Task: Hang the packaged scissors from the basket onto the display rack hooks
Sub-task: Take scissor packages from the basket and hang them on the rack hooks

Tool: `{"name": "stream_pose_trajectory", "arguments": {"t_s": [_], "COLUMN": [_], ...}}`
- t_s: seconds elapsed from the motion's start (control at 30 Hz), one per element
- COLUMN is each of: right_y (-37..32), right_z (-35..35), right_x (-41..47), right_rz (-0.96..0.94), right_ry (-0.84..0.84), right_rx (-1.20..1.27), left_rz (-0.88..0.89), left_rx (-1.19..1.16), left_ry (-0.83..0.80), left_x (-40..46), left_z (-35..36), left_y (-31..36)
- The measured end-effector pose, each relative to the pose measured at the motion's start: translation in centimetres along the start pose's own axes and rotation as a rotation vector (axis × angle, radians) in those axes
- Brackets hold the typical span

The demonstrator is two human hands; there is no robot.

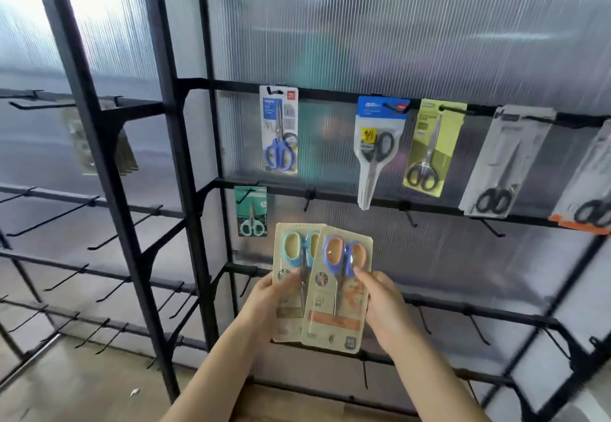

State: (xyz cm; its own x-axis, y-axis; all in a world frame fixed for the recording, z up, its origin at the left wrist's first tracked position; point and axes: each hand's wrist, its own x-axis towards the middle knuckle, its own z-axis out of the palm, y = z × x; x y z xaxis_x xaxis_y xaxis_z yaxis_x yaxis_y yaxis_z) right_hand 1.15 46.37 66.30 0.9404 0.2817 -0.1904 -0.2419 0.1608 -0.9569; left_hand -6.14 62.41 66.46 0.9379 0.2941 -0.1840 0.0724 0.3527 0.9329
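Two cream-coloured scissor packs are held up in front of the black display rack [185,170], at about 6 o'clock in the view. The left hand [264,299] grips the rear pack [291,276], the one with the light blue and yellow handles, thumb curled over its front near the blades. The right hand [380,306] pinches the front pack [337,292], with purple and orange handles, its thumb pressed on the plastic just below the handles and the other fingers behind the card. The front pack overlaps the rear one and tilts slightly toward 1 o'clock.

Above them, at 12 o'clock, packs hang from hooks along one rail: a white pack with blue scissors [279,130], a blue-topped pack with black handles [377,150], a yellow-green pack [433,147], a grey pack [502,163] and, at 3 o'clock, a pack with an orange strip [588,196] cut off by the edge. A small green pack [251,211] hangs on the next rail down, at 11 o'clock from the held packs and just beside the top of the rear one. Bare hooks [309,198] stick out along that same rail to its right. At 9 o'clock, behind the ribbed panel, a blurred pack [96,144] hangs on the neighbouring section.
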Motion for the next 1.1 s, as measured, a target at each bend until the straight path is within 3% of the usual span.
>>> {"name": "stream_pose_trajectory", "arguments": {"t_s": [0.3, 0.83, 1.0, 1.1], "right_y": [-0.7, -0.5, -1.1, -1.4], "right_z": [0.0, 0.9, 0.6, 0.2], "right_x": [1.6, 2.4, 2.2, 1.9], "right_rz": [-0.055, -0.038, -0.110, -0.175], "right_ry": [-0.072, -0.194, -0.261, -0.306], "right_rx": [-0.088, -0.076, -0.167, -0.291], "left_rz": [0.022, 0.024, -0.024, 0.041], "left_rx": [0.006, 0.069, 0.078, 0.015], "left_ry": [0.038, -0.033, -0.056, -0.030], "left_x": [1.1, 1.0, 1.1, 1.5], "left_z": [0.1, -0.9, -1.8, -2.4], "left_y": [-0.3, -0.5, -0.7, -0.1]}}
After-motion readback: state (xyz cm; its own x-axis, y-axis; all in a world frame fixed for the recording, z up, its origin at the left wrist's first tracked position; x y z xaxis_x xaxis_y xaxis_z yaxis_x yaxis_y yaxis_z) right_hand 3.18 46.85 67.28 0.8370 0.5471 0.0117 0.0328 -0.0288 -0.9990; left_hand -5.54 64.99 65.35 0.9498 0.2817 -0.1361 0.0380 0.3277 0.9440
